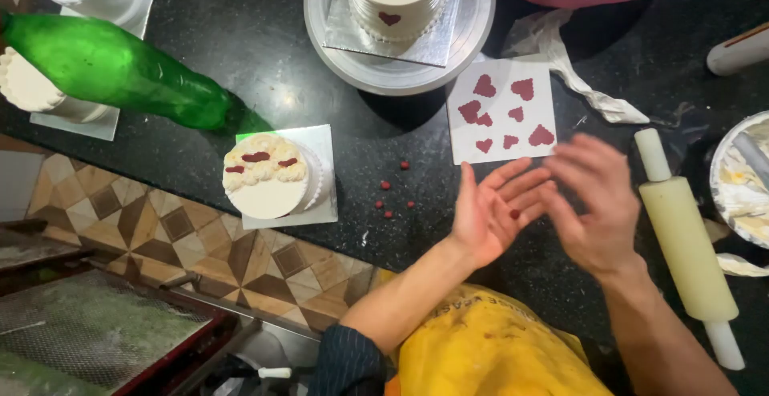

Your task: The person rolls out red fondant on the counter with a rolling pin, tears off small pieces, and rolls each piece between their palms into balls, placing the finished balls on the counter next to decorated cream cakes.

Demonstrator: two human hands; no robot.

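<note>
My left hand (490, 210) lies palm up over the black counter with a tiny red ball (514, 214) of icing on its fingers. My right hand (594, 204) hovers palm down just right of it, fingers spread and blurred, overlapping the left fingertips. Just above both hands sits a white square sheet (535, 100) carrying several red hearts (484, 86). A few small red balls (385, 185) lie loose on the counter to the left of my hands. A small white cake (268, 178) with cream swirls and red pieces stands on a square board further left.
A white rolling pin (687, 244) lies at the right beside a bowl of cream (741, 180). A turntable (392, 64) with a white cake bearing a red heart stands at the top. A green bottle (112, 68) lies on its side at the left near two more white cakes (32, 88).
</note>
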